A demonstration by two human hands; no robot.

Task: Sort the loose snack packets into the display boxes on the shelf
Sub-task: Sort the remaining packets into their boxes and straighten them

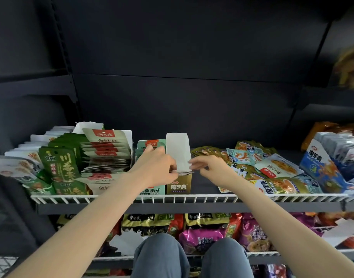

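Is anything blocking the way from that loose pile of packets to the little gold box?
Nothing visible does: bare shelf lies between the loose packets and the gold box. Both hands hover at its open top.

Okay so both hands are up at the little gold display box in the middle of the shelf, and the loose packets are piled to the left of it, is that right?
Not quite. The head view shows both hands, left hand and right hand, at the gold display box, but the loose packets are piled to its right, not its left.

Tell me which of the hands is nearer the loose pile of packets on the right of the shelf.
Right. The right hand is just left of the loose pile, at the gold display box. The left hand is on the box's far side.
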